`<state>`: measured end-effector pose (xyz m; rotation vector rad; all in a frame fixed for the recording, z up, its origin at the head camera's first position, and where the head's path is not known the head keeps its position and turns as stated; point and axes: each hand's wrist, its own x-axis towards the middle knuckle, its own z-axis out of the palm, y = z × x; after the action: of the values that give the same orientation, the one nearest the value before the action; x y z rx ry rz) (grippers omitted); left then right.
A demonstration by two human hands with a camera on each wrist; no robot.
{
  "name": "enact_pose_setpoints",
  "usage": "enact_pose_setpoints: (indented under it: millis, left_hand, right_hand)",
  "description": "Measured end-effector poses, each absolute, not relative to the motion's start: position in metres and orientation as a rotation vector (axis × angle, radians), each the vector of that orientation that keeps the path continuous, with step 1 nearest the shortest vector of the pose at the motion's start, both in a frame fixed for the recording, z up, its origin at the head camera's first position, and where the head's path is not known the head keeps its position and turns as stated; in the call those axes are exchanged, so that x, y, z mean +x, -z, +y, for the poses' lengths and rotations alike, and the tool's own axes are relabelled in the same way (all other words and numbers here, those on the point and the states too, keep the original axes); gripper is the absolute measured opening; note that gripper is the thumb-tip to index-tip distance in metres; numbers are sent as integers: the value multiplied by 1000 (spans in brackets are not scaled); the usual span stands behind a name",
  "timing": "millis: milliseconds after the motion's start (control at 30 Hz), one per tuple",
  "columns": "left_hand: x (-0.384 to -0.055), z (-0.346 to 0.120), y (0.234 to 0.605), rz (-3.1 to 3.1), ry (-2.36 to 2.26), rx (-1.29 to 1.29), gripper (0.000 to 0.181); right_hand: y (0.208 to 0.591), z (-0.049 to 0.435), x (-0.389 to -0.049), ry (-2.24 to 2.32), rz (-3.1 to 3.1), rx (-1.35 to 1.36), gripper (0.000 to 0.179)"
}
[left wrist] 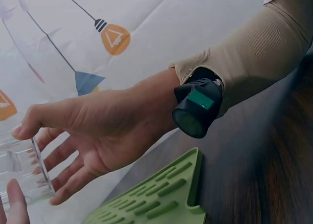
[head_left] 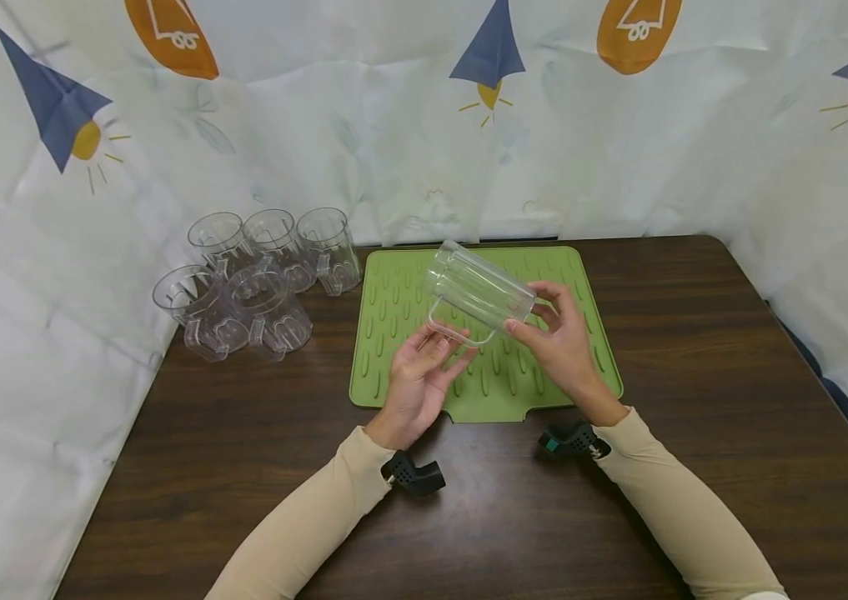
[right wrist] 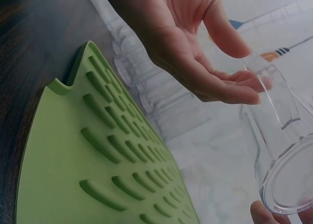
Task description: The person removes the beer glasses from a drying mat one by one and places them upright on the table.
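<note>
A clear plastic mug [head_left: 479, 287] is held tilted above a green ribbed mat [head_left: 487, 408], its handle [head_left: 461, 337] hanging on the lower side. My right hand [head_left: 568, 346] grips the mug's right end, thumb in front and fingers behind. In the left wrist view the thumb of this right hand [left wrist: 105, 121] lies along the edge of the mug [left wrist: 12, 170]. My left hand [head_left: 418, 383] is under the mug at its handle. The right wrist view shows my left hand [right wrist: 188, 53] with thumb and fingers on either side of the handle [right wrist: 279, 94].
Several more clear mugs [head_left: 262, 312] stand close together at the left back of the dark wooden table [head_left: 258, 458]. A white patterned curtain [head_left: 393, 150] hangs behind the table. Each wrist wears a black camera [head_left: 414, 475].
</note>
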<state>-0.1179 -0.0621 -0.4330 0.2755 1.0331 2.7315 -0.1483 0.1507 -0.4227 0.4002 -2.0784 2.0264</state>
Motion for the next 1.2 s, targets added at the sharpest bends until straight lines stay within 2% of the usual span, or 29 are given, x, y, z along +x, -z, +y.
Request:
enact_pose_setpoints:
  millis: [633, 900, 1200]
  left_hand:
    - [-120, -51, 427, 876, -2861, 231, 18]
    - [-120, -47, 425, 868, -2890, 187, 8]
    - [-121, -48, 424, 889, -2915, 170, 10]
  right_hand:
    - [425, 148, -150, -2034, -2072, 377, 59]
    - [423, 148, -150, -2057, -2078, 367, 59]
    - [420, 150, -149, -2057, -2149, 421, 59]
